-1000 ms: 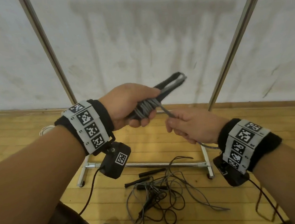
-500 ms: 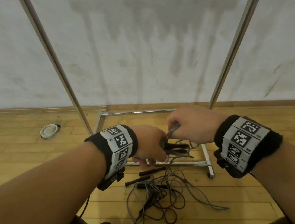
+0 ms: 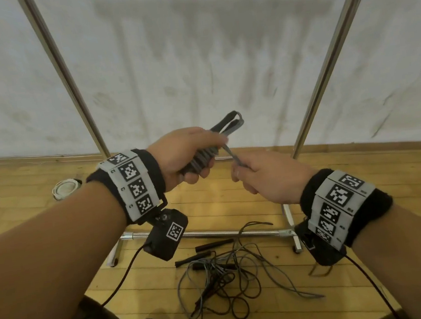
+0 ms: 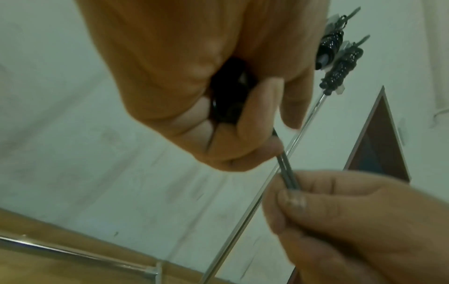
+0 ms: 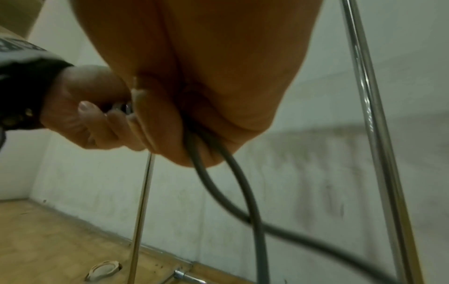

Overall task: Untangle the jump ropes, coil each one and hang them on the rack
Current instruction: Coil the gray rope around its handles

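Left wrist view alone shows coiled ropes (image 4: pixel 340 55) hung up high; both hands' fingers grip grey rope (image 3: pixel 204 157).

Three cameras: one head view from above, two wrist views from under the hands.

The head view looks forward and down over both forearms at the left hand (image 3: pixel 188 156) and right hand (image 3: pixel 271 176), with the floor (image 3: pixel 53 216) below them and the wall (image 3: pixel 192 56) beyond. The left wrist view sits very near beneath the left hand (image 4: pixel 194 76), facing up along it, with the right hand (image 4: pixel 352 221) just past its fingers. The right wrist view looks up from under the right hand (image 5: pixel 206 67) towards the left hand (image 5: pixel 92 115). All three share the two hands, the rope (image 3: pixel 232 154) between them and the rack (image 3: pixel 329 61) poles.
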Demonstrator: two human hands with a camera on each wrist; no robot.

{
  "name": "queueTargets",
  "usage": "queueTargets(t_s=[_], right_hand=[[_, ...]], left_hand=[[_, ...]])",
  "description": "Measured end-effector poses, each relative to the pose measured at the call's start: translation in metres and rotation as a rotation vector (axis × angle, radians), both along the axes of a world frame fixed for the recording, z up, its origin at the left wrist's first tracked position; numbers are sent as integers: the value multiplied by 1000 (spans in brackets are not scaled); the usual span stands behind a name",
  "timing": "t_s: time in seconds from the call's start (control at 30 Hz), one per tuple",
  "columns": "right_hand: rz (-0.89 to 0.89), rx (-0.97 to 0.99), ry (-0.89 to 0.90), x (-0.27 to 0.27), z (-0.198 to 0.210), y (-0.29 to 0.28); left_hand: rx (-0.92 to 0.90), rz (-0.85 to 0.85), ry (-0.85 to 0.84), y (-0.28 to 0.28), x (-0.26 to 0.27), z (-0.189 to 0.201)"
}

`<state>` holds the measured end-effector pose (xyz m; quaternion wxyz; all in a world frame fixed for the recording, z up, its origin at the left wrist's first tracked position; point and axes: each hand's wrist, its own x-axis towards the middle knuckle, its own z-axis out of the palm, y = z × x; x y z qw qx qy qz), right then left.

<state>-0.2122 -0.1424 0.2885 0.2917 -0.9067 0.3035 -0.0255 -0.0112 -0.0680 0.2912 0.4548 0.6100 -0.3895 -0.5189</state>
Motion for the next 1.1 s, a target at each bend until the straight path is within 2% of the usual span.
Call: queueTargets(t_s=[0.13, 0.27, 0.37, 0.47, 0.53, 0.63, 0.7, 0.77, 0.9, 1.03, 1.1], right_hand=[[-84, 140, -56, -9, -22, -16], [-115, 48, 45, -26, -42, -30], [-100, 109, 165, -35, -56, -31], [-22, 79, 290, -37, -53, -30], [-16, 85, 224, -36, -41, -29], [-40, 272, -54, -26, -18, -18], [7, 409, -226, -16, -8, -5], [61, 414, -325, -7, -4, 8], [-31, 370, -316, 1, -4, 17], [17, 452, -287, 1, -8, 14], [57, 446, -275, 1, -9, 9]], left_hand=[[-103, 178, 83, -3, 1, 7], [-179, 300, 163, -3, 11, 15], [-165, 229, 21, 1, 14, 11], [-116, 112, -138, 4, 9, 3], [-89, 56, -170, 4, 5, 1], [-59, -35, -205, 4, -4, -1], [-50, -84, -218, 5, -12, -3], [-51, -110, -225, 6, -18, -6], [-68, -97, -157, 10, -12, -3], [-135, -7, -28, 14, -2, 5], [-165, -41, 40, 16, -2, 7]])
